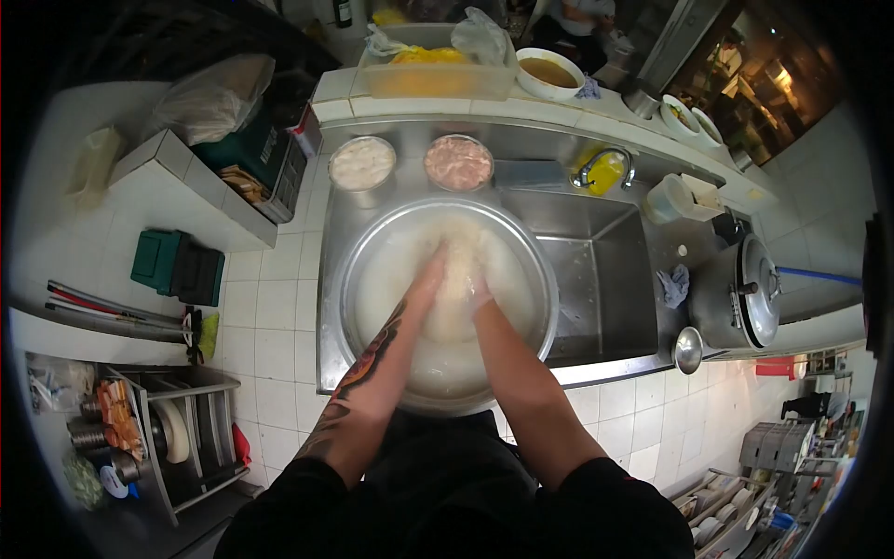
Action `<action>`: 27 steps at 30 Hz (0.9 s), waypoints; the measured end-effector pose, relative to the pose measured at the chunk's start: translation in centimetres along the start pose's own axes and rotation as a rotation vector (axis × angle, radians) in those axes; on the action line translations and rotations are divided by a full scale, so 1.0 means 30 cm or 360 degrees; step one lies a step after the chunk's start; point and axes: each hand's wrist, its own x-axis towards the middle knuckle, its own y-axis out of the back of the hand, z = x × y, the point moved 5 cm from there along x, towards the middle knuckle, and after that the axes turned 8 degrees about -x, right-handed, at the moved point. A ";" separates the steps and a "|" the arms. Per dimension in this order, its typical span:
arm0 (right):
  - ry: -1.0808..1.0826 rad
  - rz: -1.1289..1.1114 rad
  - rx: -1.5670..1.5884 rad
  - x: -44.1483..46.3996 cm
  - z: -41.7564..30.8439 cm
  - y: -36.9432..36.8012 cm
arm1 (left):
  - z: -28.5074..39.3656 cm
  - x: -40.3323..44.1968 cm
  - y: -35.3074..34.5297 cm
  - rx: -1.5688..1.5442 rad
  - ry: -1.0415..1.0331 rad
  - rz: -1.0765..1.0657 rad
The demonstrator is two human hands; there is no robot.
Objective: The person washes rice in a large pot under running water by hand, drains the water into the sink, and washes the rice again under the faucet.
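A large round metal basin (549, 279) stands on the steel counter, filled with cloudy whitish water (386, 289). Both my arms reach down into it. My left hand (434, 268) and my right hand (480, 287) are close together near the basin's middle, one on each side of a pale heap (460, 279) that looks like wet rice. The hands touch the heap, and their fingers are hidden in it and in the milky water. Whether the fingers are curled or spread does not show.
Behind the basin stand a metal bowl of whitish food (362, 165) and one of pink raw meat (459, 162). To the right are a steel sink (596, 270), a tap (605, 168) and a big lidded pot (736, 293). A plastic tub (438, 82) sits on the ledge.
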 end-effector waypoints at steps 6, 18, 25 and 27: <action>0.0050 -0.0162 -0.0090 -0.122 -0.024 -0.044 | -0.093 0.124 0.096 0.0022 -0.0233 0.0032; 0.0811 0.0247 -0.3223 -0.190 -0.274 -0.047 | 0.188 -0.157 0.067 0.1857 -0.0587 0.0001; 0.0305 -0.0314 -0.3835 -0.059 0.066 0.116 | -0.154 0.049 0.287 0.2534 -0.0141 -0.0641; 0.0158 -0.0685 -0.4000 -0.130 0.127 0.070 | -0.169 0.079 0.325 0.2588 -0.0054 -0.0682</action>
